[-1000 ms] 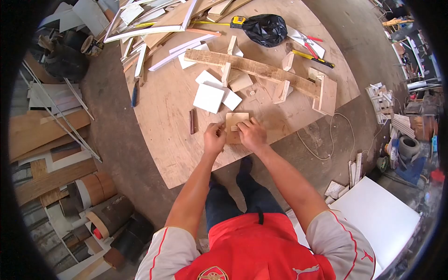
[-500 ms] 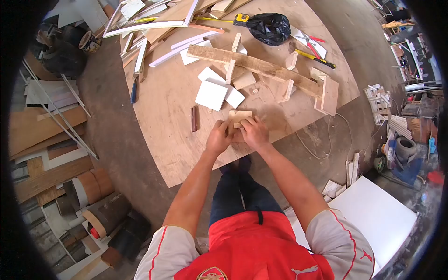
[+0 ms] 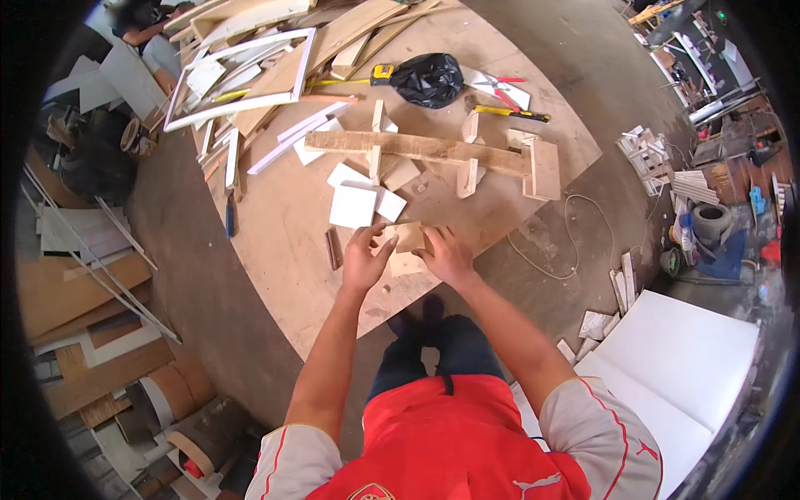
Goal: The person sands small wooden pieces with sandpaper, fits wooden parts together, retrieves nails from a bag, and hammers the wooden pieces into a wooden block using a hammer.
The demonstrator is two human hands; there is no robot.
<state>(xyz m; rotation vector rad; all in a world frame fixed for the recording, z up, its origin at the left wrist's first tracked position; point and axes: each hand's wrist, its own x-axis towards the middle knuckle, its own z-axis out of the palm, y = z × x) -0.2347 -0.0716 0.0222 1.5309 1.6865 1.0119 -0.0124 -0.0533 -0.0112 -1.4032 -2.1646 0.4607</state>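
Note:
A small pale wooden block (image 3: 406, 237) is between my two hands near the front edge of the plywood table. My left hand (image 3: 365, 260) has curled fingers and thumb at the block's left side. On the opposite side, my right hand (image 3: 448, 257) pinches the right edge, thumb toward me. Just below the block lies another pale wood piece (image 3: 407, 265), partly covered. White square tiles (image 3: 352, 206) rest beyond my left hand, and a brown strip (image 3: 333, 250) is beside it. A long rough wooden bar (image 3: 417, 148) with upright blocks along it stands farther back.
On the plywood table (image 3: 283, 283) are a black plastic bag (image 3: 427, 81), a yellow tape measure (image 3: 382, 74), red-handled pliers (image 3: 507, 98) and a white frame (image 3: 237, 111). A blue-handled tool (image 3: 230, 218) lies at the left edge. Another person's arm (image 3: 143, 35) shows at upper left.
My hands have moved apart to the block's two sides, and more of the block shows. The view has shifted, with the table scene moving left and lower in frame.

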